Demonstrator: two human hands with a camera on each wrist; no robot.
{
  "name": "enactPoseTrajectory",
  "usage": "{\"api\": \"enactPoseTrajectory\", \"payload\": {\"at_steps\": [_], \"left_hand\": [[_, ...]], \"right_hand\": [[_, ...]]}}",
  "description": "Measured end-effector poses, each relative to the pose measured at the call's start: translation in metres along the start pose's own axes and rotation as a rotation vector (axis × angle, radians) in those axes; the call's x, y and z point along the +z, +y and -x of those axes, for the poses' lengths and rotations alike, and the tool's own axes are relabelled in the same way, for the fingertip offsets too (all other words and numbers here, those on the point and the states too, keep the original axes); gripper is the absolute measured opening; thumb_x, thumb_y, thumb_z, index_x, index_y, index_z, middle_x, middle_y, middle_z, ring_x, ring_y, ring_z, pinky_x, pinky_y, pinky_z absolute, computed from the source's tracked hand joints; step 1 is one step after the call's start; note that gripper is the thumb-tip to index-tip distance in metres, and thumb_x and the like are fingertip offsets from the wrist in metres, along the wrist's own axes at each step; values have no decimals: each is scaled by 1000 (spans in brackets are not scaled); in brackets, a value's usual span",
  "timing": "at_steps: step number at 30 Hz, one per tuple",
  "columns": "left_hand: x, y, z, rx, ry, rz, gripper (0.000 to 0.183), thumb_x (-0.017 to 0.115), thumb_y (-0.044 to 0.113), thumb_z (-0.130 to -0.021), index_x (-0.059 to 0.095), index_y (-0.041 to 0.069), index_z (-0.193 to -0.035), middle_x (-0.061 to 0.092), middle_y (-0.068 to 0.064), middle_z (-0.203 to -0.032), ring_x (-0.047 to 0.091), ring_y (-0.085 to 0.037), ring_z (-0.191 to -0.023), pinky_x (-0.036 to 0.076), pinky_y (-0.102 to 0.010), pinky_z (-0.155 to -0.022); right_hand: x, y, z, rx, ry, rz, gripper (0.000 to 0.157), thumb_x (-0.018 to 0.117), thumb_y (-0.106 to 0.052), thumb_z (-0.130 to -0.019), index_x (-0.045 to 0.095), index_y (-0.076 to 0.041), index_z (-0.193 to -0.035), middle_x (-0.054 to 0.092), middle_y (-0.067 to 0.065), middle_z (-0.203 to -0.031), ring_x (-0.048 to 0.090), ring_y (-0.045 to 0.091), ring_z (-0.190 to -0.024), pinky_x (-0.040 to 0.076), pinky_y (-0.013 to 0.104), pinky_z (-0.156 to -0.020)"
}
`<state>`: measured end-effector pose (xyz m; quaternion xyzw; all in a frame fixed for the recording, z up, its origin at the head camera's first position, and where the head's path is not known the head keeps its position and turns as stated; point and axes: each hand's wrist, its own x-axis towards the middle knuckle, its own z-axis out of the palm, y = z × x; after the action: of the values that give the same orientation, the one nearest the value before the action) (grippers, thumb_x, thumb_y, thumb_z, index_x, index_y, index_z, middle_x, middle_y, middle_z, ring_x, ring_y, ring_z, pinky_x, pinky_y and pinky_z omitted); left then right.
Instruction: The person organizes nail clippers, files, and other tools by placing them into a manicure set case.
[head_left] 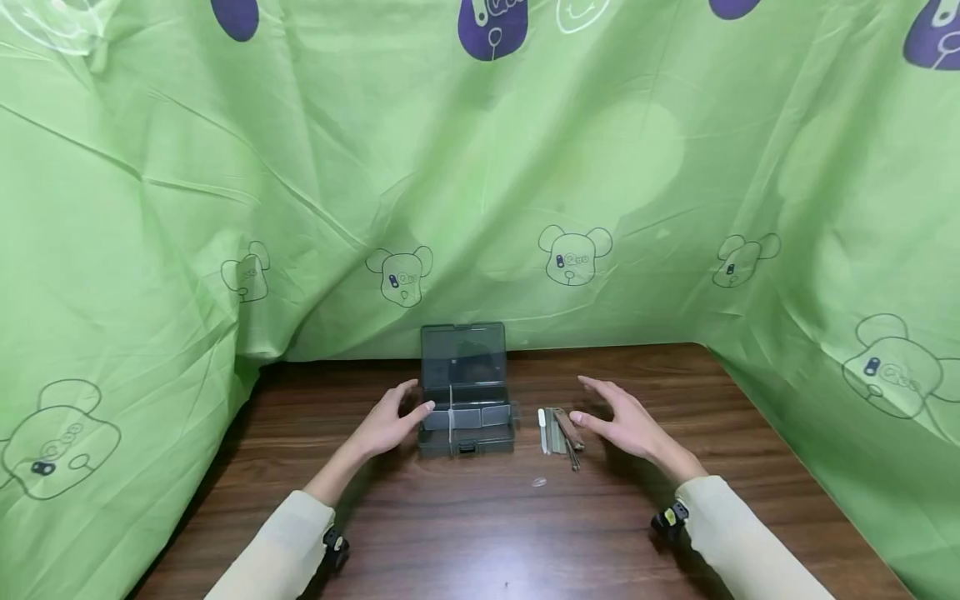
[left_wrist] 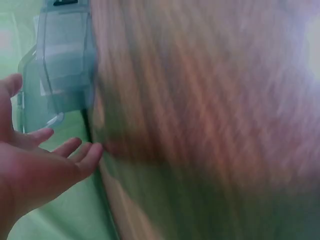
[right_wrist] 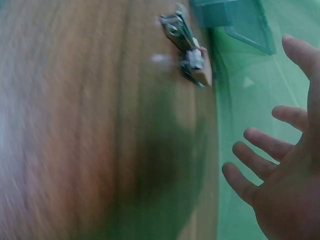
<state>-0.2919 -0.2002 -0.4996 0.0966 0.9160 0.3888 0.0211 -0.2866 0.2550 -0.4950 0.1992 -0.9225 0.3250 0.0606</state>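
A clear smoky-grey plastic box [head_left: 465,442] stands on the table with its hinged lid [head_left: 463,354] raised. Grey-white divider strips [head_left: 468,417] cross its inside. At the box's left side is my left hand [head_left: 390,421], thumb and fingers spread, its thumb tip overlapping the box's edge in the head view. To the right of the box lies a group of small items: a slim white piece [head_left: 543,429], a flat grey-green strip [head_left: 556,433], a brown piece [head_left: 568,428] and thin metal bits [head_left: 574,458]. Just right of these hovers my right hand [head_left: 626,421], fingers apart, holding nothing.
A small clear oval piece [head_left: 539,482] lies in front of the group of items. The dark wood-grain table [head_left: 480,533] ends at a green printed curtain [head_left: 480,208] that hangs at the back and both sides.
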Motion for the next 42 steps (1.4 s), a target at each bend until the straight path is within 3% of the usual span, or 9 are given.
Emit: {"api": "enactPoseTrajectory", "payload": {"at_steps": [7, 13, 17, 20, 25, 30, 37, 42], "left_hand": [[8, 2, -3, -88, -56, 366, 79, 71, 33, -103, 31, 1, -163, 43, -25, -161, 45, -44, -145, 47, -56, -114], [8, -2, -6, -164, -134, 609, 73, 68, 5, -101, 28, -3, -162, 37, -31, -160, 53, -42, -136, 54, -52, -108], [7, -5, -7, -200, -154, 661, 67, 65, 2, -101, 32, -4, -159, 37, -30, -158, 57, -37, -129, 53, -54, -108], [8, -8, -7, -218, -164, 690, 65, 65, 3, -101, 34, -3, -158, 37, -28, -158, 59, -35, -127, 53, -53, -109], [10, -10, -7, -193, -173, 717, 65, 65, 4, -102, 33, -3, -159, 37, -29, -158, 58, -34, -129, 52, -51, -110], [11, -9, -5, -169, -175, 723, 65, 64, 2, -104, 30, -4, -159, 35, -31, -159, 56, -37, -131, 50, -53, -111], [11, -6, -6, -161, -189, 709, 67, 65, 5, -104, 29, -4, -160, 33, -31, -160, 58, -32, -128, 50, -54, -112], [8, -8, -5, -170, -181, 724, 66, 64, 2, -104, 29, -4, -160, 33, -31, -160, 58, -34, -129, 49, -54, -112]], "right_hand": [[20, 0, -3, 11, -37, -31, 77, 77, -50, -96, 51, -6, -155, 67, 18, -130, 64, 34, -114, 53, 56, -98], [30, -2, -8, 42, -60, -3, 65, 80, -40, -95, 59, 1, -142, 69, 12, -108, 65, 19, -86, 56, 39, -79], [33, -4, -9, 41, -56, 34, 43, 83, -23, -92, 68, 3, -123, 67, 10, -97, 63, 19, -82, 55, 37, -74], [36, -4, -9, 45, -52, 65, 26, 82, -15, -88, 71, -2, -107, 66, 5, -92, 62, 20, -83, 54, 37, -74], [38, -3, -10, 51, -21, 104, 13, 79, -9, -82, 69, -9, -91, 61, -1, -84, 57, 15, -75, 51, 33, -68], [41, -3, -9, 57, -4, 143, 10, 77, -8, -85, 67, -10, -88, 57, 1, -80, 52, 15, -71, 47, 32, -63], [33, -9, -12, 95, 18, 92, 10, 78, -3, -85, 72, -5, -93, 64, 2, -84, 58, 16, -75, 53, 35, -70], [28, -22, -27, 25, 14, 50, 11, 81, -5, -89, 76, -7, -99, 68, 1, -88, 63, 15, -79, 56, 36, -75]]}}
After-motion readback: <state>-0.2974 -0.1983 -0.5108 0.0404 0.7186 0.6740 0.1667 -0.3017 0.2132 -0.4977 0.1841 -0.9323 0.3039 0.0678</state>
